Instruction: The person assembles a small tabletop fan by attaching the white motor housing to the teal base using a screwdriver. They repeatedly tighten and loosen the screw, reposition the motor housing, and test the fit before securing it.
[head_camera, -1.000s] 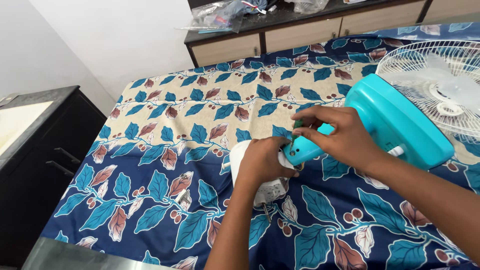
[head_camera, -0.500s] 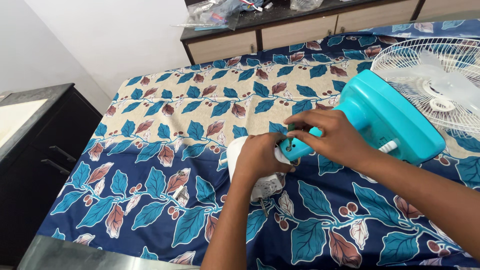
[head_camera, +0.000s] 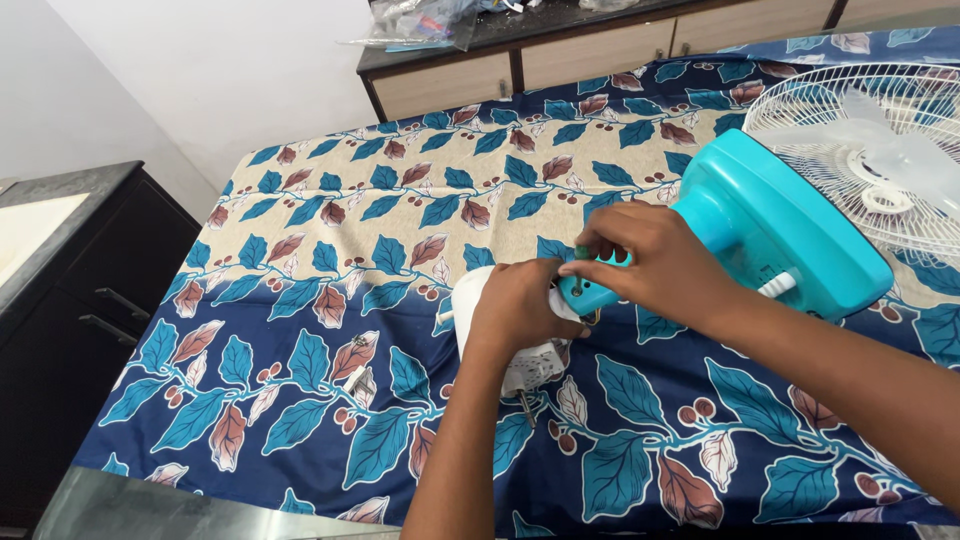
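Note:
A turquoise table fan (head_camera: 780, 235) lies on its side on a leaf-patterned cloth (head_camera: 300, 300), its white wire guard (head_camera: 860, 140) at the right. My left hand (head_camera: 515, 315) grips the white base part (head_camera: 525, 370) where it meets the fan's turquoise neck (head_camera: 590, 292). My right hand (head_camera: 650, 265) pinches a small dark-handled screwdriver (head_camera: 580, 258) held upright against the end of that neck. A metal pin sticks out below the white part.
A small screw-like piece (head_camera: 355, 378) lies on the cloth left of my hands. A dark cabinet (head_camera: 70, 290) stands at the left. Behind the cloth is a counter with drawers (head_camera: 520, 60) and plastic bags (head_camera: 420, 20) on top.
My right hand's fingers have turned slightly on the screwdriver. The view has shifted a little; the fan and my left hand stay where they were.

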